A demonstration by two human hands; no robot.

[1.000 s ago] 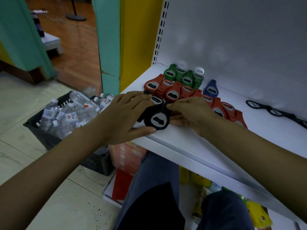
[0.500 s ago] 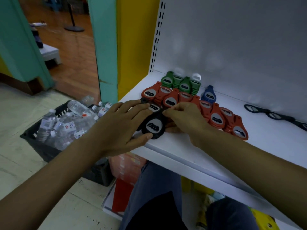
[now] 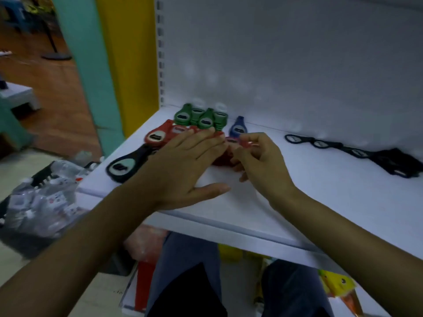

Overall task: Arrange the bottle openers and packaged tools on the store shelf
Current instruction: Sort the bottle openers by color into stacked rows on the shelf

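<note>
1. My left hand (image 3: pixel 183 165) lies flat, fingers straight and close together, over the red openers (image 3: pixel 160 135) in the middle of the shelf (image 3: pixel 297 202). Its thumb is spread along the bare board.
2. My right hand (image 3: pixel 258 156) has its fingers curled. They seem to pinch 1 red opener (image 3: pixel 246 143) at the right end of that row, but blur keeps me from judging how firm the hold is.
3. The black opener (image 3: pixel 124 165) lies by the front left corner, near the edge, and my left forearm passes right by it. I judge a careless sweep could knock it off toward the crate of water bottles (image 3: pixel 41 202) below.
4. The green openers (image 3: pixel 201 116) and the blue opener (image 3: pixel 238 128) sit just behind the reds, near the back wall. Pushing the reds back too hard would likely shove them out of line.
5. The reds overlap, so lifting 1 could drag its neighbours askew unless my flat palm holds them down.
6. The black linked openers (image 3: pixel 357 152) lie well apart on the right.
</note>
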